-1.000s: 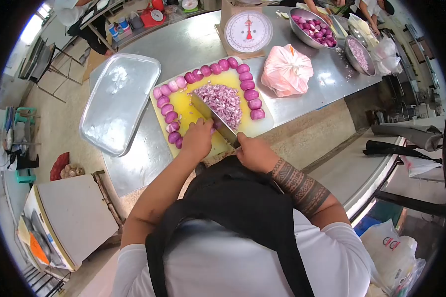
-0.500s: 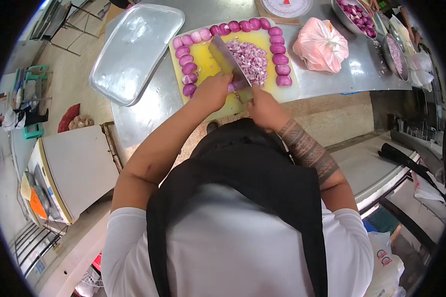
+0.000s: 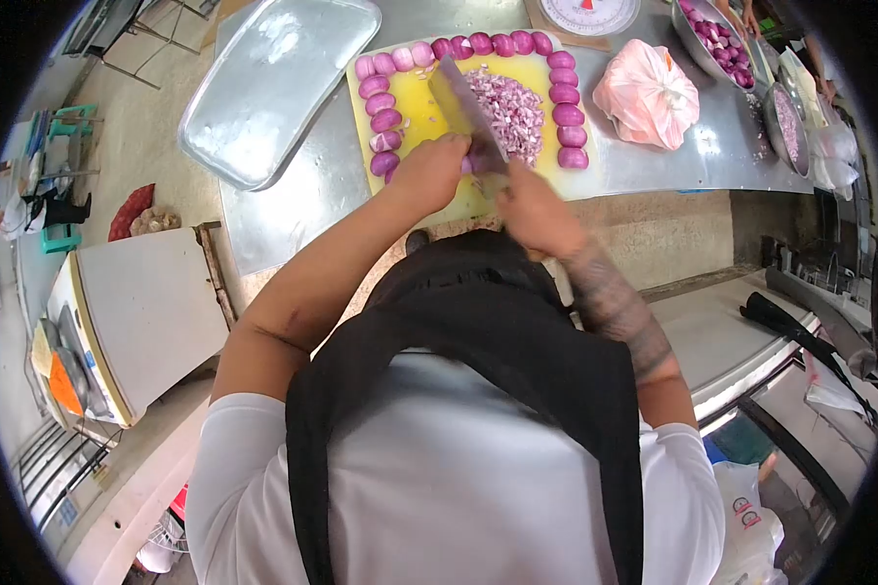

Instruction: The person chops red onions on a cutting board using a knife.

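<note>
My right hand (image 3: 539,210), slightly blurred, is closed around the handle of a wide-bladed knife (image 3: 471,109). The blade slants up and left over the cutting board (image 3: 415,102). Just left of the blade, my left hand (image 3: 437,174) has its fingers bent against a red onion (image 3: 476,161), mostly hidden by the fingers and the knife. On the blade's right side lies a heap of chopped onion (image 3: 510,107). Peeled red onions (image 3: 502,45) line the left, far and right edges of the board.
A clear plastic tray or lid (image 3: 278,88) lies left of the board. To the right sit a tied plastic bag (image 3: 646,96), a dial scale (image 3: 590,12), a bowl of onions (image 3: 717,44) and a bowl of chopped onion (image 3: 786,127). Another person's hand (image 3: 749,19) shows at the far right.
The view has shifted, so the board and table sit a little further right. The knife still lies between the onion heap and my left hand; my right hand has blurred with motion.
</note>
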`<state>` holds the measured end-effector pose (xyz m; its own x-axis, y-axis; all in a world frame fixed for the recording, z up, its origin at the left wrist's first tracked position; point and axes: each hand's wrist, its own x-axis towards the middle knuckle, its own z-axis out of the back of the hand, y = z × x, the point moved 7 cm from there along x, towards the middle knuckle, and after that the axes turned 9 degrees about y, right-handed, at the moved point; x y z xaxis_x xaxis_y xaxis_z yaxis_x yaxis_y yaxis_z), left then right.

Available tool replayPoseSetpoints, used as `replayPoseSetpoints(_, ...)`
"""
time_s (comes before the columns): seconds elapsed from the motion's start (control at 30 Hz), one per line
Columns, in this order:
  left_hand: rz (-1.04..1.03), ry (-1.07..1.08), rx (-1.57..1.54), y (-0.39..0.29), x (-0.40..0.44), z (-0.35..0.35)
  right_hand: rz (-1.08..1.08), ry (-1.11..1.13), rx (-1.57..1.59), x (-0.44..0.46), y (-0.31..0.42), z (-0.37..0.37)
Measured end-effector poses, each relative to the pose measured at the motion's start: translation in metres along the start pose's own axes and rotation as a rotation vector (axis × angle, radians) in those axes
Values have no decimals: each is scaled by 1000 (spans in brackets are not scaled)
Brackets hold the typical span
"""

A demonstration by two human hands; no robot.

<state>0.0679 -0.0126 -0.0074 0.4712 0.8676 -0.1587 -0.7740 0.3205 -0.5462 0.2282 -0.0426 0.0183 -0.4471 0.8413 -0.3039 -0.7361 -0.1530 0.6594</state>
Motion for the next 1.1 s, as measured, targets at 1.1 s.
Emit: replayPoseSetpoints(1.1, 9, 14, -18, 6, 2, 6, -130, -27, -32, -6, -16, 11)
